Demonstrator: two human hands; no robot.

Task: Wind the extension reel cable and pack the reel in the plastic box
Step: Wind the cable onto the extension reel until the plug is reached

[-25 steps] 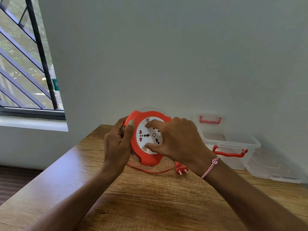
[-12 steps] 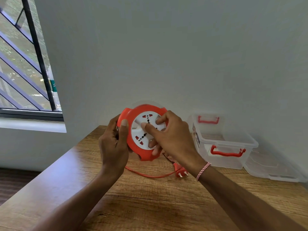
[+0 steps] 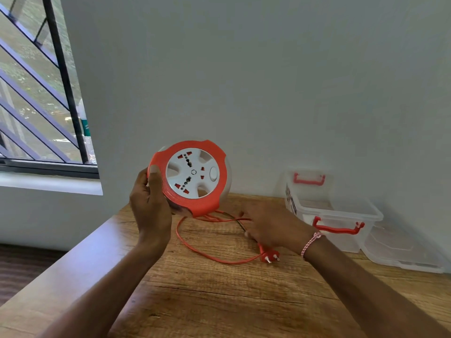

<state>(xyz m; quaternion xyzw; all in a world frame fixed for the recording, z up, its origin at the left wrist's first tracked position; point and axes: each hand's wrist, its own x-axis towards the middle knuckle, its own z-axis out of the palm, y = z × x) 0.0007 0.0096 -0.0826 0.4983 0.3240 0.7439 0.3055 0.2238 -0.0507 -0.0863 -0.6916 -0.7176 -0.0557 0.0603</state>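
My left hand (image 3: 151, 206) holds the round orange extension reel (image 3: 192, 176) upright above the table, its white socket face turned toward me. An orange cable (image 3: 195, 250) hangs from the reel's bottom and loops over the wooden table (image 3: 219, 301) to an orange two-pin plug (image 3: 269, 256). My right hand (image 3: 273, 226) is low beside the reel, fingers around the cable near the reel's lower right. The clear plastic box (image 3: 336, 215) with red handles stands open at the right, by the wall.
The box's clear lid (image 3: 402, 250) lies flat to the right of the box. A white wall runs behind the table. A barred window (image 3: 36, 93) with a sill is at the left. The table's left edge drops to a dark floor (image 3: 22, 269).
My right hand left the reel's socket face and dropped to the cable below it. The left hand raised and tilted the reel, and more cable now lies loose on the table.
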